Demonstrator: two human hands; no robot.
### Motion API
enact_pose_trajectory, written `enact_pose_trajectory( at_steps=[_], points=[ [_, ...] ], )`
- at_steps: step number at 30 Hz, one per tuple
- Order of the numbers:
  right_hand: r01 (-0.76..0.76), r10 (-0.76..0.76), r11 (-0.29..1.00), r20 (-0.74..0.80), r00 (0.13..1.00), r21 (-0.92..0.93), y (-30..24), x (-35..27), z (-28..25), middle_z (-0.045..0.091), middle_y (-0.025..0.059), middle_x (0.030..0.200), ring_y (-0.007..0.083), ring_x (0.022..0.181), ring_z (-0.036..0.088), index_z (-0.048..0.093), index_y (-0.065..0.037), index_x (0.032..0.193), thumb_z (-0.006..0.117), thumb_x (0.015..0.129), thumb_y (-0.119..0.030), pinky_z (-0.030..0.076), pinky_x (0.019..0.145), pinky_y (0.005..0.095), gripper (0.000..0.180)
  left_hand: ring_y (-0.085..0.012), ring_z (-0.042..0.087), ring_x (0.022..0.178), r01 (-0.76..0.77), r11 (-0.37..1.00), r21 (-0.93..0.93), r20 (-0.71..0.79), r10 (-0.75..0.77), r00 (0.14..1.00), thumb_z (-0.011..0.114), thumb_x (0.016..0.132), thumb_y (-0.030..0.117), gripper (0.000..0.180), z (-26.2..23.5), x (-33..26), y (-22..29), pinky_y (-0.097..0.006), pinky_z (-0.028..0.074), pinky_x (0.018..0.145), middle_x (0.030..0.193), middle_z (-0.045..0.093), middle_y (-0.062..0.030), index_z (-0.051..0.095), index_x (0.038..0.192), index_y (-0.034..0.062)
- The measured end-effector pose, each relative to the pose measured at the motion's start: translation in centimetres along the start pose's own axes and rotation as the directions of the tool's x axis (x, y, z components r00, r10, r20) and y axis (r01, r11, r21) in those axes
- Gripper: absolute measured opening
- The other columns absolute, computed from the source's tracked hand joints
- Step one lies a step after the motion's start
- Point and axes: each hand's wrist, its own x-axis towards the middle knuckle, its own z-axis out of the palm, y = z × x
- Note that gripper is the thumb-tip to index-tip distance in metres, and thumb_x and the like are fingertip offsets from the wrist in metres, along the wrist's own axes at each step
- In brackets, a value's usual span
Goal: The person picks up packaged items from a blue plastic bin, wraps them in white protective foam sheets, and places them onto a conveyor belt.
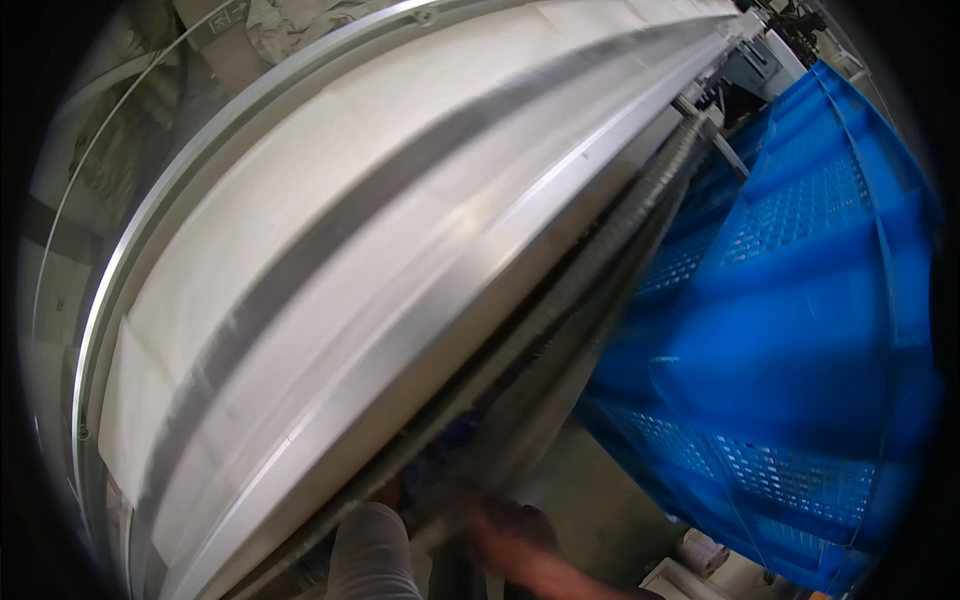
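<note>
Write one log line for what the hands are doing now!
hands: blurred, low at machine edge | grip: unclear | white fabric band: on metal frame | blue crate: right side

A long white machine bed [330,260] with metal rails [420,330] runs diagonally from lower left to upper right and fills most of the left side, blocking any pass there. To the right stand stacked blue perforated plastic crates [790,300], a wall along that flank. Between the two lies only a narrow dark gap, partly taken up by a ribbed strip [650,190] along the bed's edge. At the bottom the gap widens onto a bare patch of floor [610,510], where a blurred hand [510,535] and a pale sleeve [370,555] already sit. Small pale rolls [700,555] crowd the floor just below the crates
</note>
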Motion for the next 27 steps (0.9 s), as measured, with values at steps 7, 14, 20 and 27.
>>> enact_pose_trajectory(
  at_steps=[7,14,20,27],
  points=[
    [-0.085,0.092,0.994,-0.091,0.992,0.075,0.1,-9.2,-4.6,0.062,0.015,0.078,0.035,0.073,0.062,0.055,-0.008,0.093,0.065,0.079,-0.02,0.051,0.065,0.0438,0.022,-0.0418,0.034,0.129,-0.098,0.992,-0.076,-0.026,0.096,0.995,0.062,0.08,0.037,0.074,-0.9,-9.8,-3.0,-0.048,0.035,0.102,0.139,0.033,-0.0298,0.033,0.138,0.0025],
    [-0.108,0.125,0.977,-0.083,0.989,0.185,-1.4,-10.4,-5.9,0.065,0.0148,0.08,0.0355,0.076,0.063,0.056,-0.008,0.092,0.065,0.079,-0.02,0.05,0.068,0.0458,0.02,-0.0408,0.046,0.12,0.009,0.967,-0.254,0.117,0.021,0.993,0.057,0.081,0.018,0.057,-15.1,-30.1,0.3,-0.043,0.039,0.099,0.129,0.044,-0.0317,0.04,0.132,-0.0001],
    [-0.001,0.035,0.979,-0.16,0.987,0.206,0.3,-10.9,-5.5,0.064,0.0145,0.079,0.0352,0.077,0.063,0.056,-0.008,0.09,0.065,0.08,-0.024,0.05,0.068,0.0452,0.022,-0.0425,0.032,0.132,-0.399,0.901,0.171,-0.185,0.427,0.885,0.069,0.075,0.034,0.081,-23.1,-36.4,10.0,-0.045,0.031,0.108,0.148,0.024,-0.0218,0.031,0.142,0.0066],
    [0.136,-0.112,0.979,-0.158,0.981,0.153,1.7,-11.3,-5.8,0.06,0.0119,0.076,0.0335,0.075,0.06,0.054,-0.009,0.087,0.064,0.082,-0.029,0.049,0.067,0.0441,0.022,-0.0396,0.037,0.129,-0.398,0.876,0.272,0.204,0.352,0.914,0.069,0.075,0.03,0.079,-12.3,-11.9,9.1,-0.044,0.032,0.106,0.147,0.02,-0.0174,0.031,0.142,0.0104]
  ],
)
